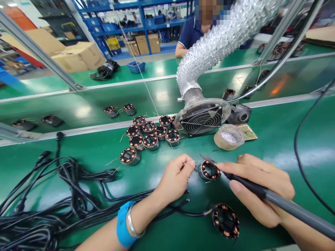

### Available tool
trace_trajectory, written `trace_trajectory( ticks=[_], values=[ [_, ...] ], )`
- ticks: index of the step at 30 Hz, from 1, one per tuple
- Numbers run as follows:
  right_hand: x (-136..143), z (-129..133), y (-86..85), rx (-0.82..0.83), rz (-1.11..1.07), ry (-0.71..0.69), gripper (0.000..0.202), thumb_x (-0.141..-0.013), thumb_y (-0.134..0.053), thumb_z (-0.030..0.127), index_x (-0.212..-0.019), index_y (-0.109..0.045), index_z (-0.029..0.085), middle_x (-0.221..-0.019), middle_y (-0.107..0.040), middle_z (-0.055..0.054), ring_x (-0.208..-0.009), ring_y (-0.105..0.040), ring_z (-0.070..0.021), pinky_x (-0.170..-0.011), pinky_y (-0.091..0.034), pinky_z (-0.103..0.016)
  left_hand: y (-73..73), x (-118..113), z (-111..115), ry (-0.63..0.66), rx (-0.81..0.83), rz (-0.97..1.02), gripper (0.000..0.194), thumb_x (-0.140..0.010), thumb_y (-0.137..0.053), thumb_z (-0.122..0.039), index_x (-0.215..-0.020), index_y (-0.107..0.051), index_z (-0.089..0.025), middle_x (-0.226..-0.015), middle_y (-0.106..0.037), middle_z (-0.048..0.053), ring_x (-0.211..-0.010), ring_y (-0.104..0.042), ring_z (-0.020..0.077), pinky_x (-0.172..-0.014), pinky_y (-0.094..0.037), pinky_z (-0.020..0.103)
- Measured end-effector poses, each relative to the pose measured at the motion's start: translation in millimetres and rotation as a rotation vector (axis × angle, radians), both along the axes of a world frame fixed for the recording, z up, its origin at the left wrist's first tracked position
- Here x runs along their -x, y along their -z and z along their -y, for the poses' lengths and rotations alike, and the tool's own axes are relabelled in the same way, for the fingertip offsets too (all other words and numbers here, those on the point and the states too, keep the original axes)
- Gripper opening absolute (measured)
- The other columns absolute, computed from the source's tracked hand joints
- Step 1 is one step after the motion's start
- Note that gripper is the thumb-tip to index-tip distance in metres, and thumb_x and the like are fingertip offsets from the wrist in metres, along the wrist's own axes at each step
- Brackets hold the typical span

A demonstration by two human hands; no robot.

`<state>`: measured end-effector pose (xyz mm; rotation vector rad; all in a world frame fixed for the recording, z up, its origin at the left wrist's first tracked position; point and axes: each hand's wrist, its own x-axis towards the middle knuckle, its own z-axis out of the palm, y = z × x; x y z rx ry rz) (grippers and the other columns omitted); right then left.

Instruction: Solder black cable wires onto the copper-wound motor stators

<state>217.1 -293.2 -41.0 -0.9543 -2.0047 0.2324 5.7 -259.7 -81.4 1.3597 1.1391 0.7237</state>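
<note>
In my right hand (261,184) is a soldering iron (251,186), gripped like a pen, its dark tip pointing left above a copper-wound motor stator (210,170). My left hand (171,179) is closed in a pinch just left of that stator. A short dark wire end (195,168) shows at its fingertips; the rest is hidden by the fingers. Nearer me lies a second stator (225,221), tilted, with a black cable (191,212) running to it. Several more stators (151,141) with loose copper leads stand grouped beyond my left hand.
Tangled black cables (75,181) cover the left of the green bench. A round fume extractor (202,118) with a silver duct (209,48) stands behind, beside a bowl (227,137) of silvery material. A metal rail (86,130) crosses the bench; a person (190,35) sits opposite.
</note>
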Motion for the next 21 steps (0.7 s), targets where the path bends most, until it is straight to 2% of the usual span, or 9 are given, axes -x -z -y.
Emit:
trace_trajectory(
  ticks=[4,11,21],
  values=[
    [0.9,3.7,2.3,0.007,-0.017,-0.039,0.026,-0.083,-0.053,0.013,-0.104,-0.068,0.018,-0.067,-0.060,-0.002,-0.050,-0.049,-0.0134,-0.045,-0.038,-0.029,0.6,-0.6,0.4,0.005,0.008,-0.003,0.030,-0.091,-0.048,-0.043,-0.073,-0.048,-0.018,-0.063,-0.040,-0.005,-0.059,-0.035,0.0110,-0.056,-0.028,0.024],
    [7.3,1.4,1.0,0.020,-0.006,-0.038,0.025,-0.082,-0.052,0.011,-0.100,-0.067,0.017,-0.065,-0.059,-0.001,-0.050,-0.050,-0.0132,-0.046,-0.039,-0.029,-0.1,-1.1,-0.4,0.016,0.020,0.006,0.030,-0.091,-0.048,-0.042,-0.073,-0.048,-0.018,-0.063,-0.041,-0.005,-0.060,-0.035,0.0111,-0.056,-0.028,0.025],
    [4.2,3.8,-0.6,0.023,-0.037,-0.018,0.030,-0.081,-0.053,0.012,-0.107,-0.066,0.022,-0.066,-0.060,-0.001,-0.050,-0.053,-0.0152,-0.047,-0.042,-0.031,-2.0,-0.8,-0.6,0.021,0.008,0.003,0.030,-0.091,-0.048,-0.041,-0.072,-0.049,-0.018,-0.063,-0.041,-0.005,-0.060,-0.035,0.0111,-0.056,-0.028,0.024]
  ],
)
